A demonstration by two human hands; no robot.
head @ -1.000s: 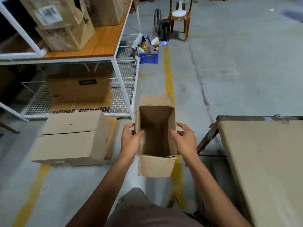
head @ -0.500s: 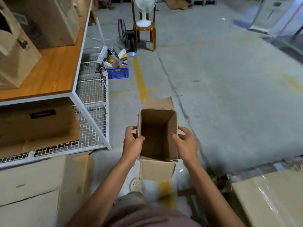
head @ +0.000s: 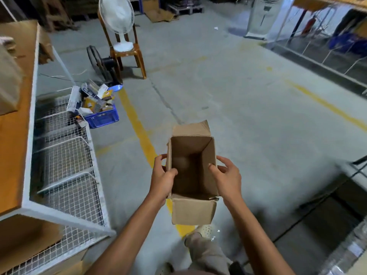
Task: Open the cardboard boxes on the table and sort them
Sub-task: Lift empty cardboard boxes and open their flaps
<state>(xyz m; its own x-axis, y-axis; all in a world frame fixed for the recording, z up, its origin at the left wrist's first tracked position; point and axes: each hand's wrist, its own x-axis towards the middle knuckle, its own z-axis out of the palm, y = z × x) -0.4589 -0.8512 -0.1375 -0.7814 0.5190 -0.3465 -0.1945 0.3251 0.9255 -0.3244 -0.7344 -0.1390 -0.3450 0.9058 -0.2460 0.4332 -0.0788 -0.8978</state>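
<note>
A small open cardboard box (head: 190, 209) hangs in front of me above the concrete floor, its flaps spread and its inside empty. My left hand (head: 161, 178) grips the box's left wall, thumb inside the opening and fingers outside. My right hand (head: 228, 176) grips the right wall the same way. The wooden table top (head: 12, 139) with its white frame runs along the left edge, with a blurred cardboard box (head: 8, 82) on it.
A wire-mesh shelf (head: 67, 167) lies under the table, with flat cardboard (head: 25, 243) on it. A blue crate (head: 101, 118) of small items, a black floor fan (head: 99, 62) and a chair (head: 127, 54) carrying a white fan stand ahead left. A yellow floor line (head: 139, 132) runs forward.
My view has swung right and forward. The table and the boxes under it slid to the left, and the second table at right dropped out of view. Both hands keep the same grip on the box.
</note>
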